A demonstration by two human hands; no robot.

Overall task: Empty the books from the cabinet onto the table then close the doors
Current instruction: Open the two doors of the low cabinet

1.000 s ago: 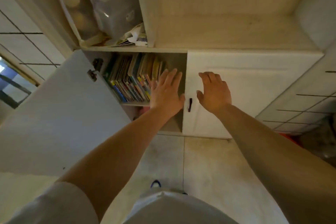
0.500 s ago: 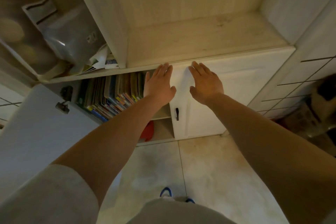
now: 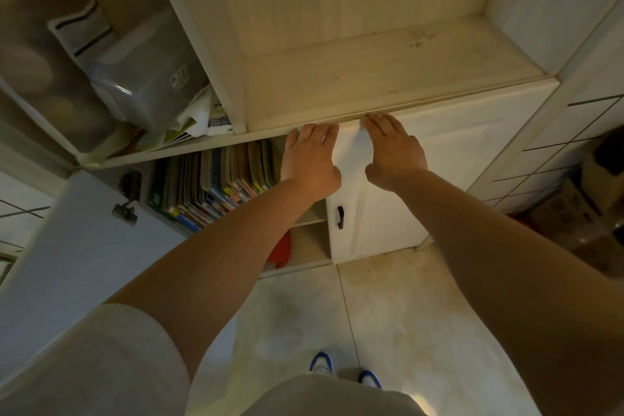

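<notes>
Both of the person's arms are stretched out toward the low cabinet point(image 3: 398, 88), and the two hands sit side by side at the upper edge of its front, just under the lip of the wooden shelf top. The left hand point(image 3: 310, 159) is flat with its fingers straight and close together, fingertips up at the shelf edge right where the open compartment meets the shut door; it has hold of nothing. The right hand point(image 3: 393, 149) is the same, fingers extended and laid against the top of the closed right door point(image 3: 449, 176), thumb spread toward the other hand, gripping nothing (whether the palm actually presses the panel I cannot tell). A small dark handle point(image 3: 340, 217) sits lower on that door's left edge, below both hands and untouched. The left door point(image 3: 74, 247) is swung wide open toward the left. Inside, the books point(image 3: 216, 182) stand packed upright in a row on the cabinet's upper inner shelf, filling it from the hinge side to just beside the left hand. Something red point(image 3: 282, 250) shows on the lower shelf beneath them. In the open cubby above left is a clear plastic box point(image 3: 148, 78) with loose papers point(image 3: 194, 122) beside it. Blue and white shoes point(image 3: 322, 363) show on the pale tiled floor
</notes>
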